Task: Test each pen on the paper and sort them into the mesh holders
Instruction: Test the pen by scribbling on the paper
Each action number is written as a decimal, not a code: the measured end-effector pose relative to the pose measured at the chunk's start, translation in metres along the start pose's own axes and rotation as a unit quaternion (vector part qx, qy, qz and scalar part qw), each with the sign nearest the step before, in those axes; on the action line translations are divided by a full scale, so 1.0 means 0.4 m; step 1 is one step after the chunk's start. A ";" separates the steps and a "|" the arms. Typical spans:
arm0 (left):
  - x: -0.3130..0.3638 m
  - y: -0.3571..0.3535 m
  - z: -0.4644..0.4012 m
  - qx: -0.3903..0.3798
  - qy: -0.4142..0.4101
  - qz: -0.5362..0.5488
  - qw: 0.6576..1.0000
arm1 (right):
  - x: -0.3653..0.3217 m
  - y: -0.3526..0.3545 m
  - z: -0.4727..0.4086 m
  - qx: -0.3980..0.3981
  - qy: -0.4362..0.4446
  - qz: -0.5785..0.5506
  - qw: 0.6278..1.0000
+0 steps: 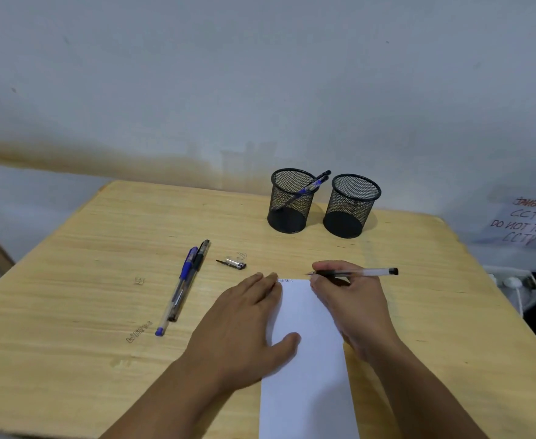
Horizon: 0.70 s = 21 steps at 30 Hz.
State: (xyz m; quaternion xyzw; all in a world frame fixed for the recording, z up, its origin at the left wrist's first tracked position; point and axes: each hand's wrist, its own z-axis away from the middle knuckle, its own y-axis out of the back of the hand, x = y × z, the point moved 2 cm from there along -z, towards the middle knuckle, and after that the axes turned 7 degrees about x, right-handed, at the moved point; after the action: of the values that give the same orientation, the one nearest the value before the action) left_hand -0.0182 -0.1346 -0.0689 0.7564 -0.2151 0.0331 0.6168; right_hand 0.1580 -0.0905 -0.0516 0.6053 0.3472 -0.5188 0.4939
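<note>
At the left of the wooden table (70,280) two pens wait side by side, touching along their length: a blue pen (178,288) and a black pen (190,278), both pointing away toward the far edge, neither one tried yet by the look of it. Just to their right lies a loose pen cap (233,263), apart from everything else.

Nearer the middle, the left hand (244,324) lies flat on the left edge of the white paper (307,359), fingers straight and close together, thumb spread out onto the sheet, pinning it down. A short line of scribble (285,281) already sits at the far edge of the paper.

The right hand (352,299) pinches an uncapped black gel pen (355,273) between thumb and fingertips, its tip pointing left and sitting right at the far right corner of the sheet; whether the nib touches the paper I cannot tell.

Far behind stand the two mesh holders. The left holder (288,201) has two pens (311,186) leaning in it, so that much sorting seems done. The right holder (349,205) appears to hold nothing. I'd judge the job roughly halfway: one pen in hand, two more left on the table.
</note>
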 end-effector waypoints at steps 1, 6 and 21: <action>0.001 0.001 0.000 0.002 0.003 0.001 1.000 | 0.000 -0.004 -0.004 -0.003 0.010 0.014 1.000; -0.001 -0.001 -0.002 0.011 0.009 0.006 1.000 | 0.000 -0.034 -0.022 -0.010 0.061 0.081 0.995; -0.002 -0.003 -0.003 0.033 0.019 0.012 0.999 | 0.015 -0.042 -0.039 0.006 0.082 0.164 0.983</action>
State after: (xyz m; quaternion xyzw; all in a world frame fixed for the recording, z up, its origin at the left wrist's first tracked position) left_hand -0.0181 -0.1330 -0.0698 0.7729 -0.2114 0.0622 0.5950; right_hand 0.1482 -0.0716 -0.0618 0.6973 0.2797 -0.3815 0.5385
